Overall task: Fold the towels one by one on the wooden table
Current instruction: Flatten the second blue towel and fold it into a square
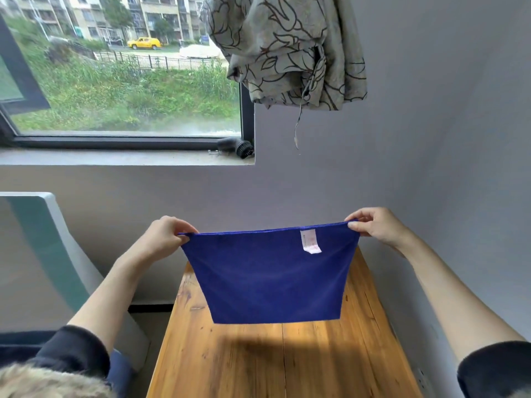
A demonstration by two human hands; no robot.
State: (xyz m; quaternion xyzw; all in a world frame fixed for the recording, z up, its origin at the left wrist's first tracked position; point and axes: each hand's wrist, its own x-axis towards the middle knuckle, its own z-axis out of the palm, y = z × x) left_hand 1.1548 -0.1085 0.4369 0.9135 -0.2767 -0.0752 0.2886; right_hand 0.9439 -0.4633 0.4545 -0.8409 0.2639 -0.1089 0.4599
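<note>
The left hand pinched the blue towel's top left corner; the right hand pinched the top right. The towel hung spread above the wooden surface, apparently clear of it, white tag facing the camera.

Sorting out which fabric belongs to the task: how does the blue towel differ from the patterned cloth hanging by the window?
The blue towel is plain; the patterned cloth is grey-green with dark leaf outlines. The towel is stretched flat between the left hand and right hand above the wooden table; the cloth hangs bunched high on the wall, untouched. The towel bears a white label; the cloth trails a cord. Both hang freely.
</note>
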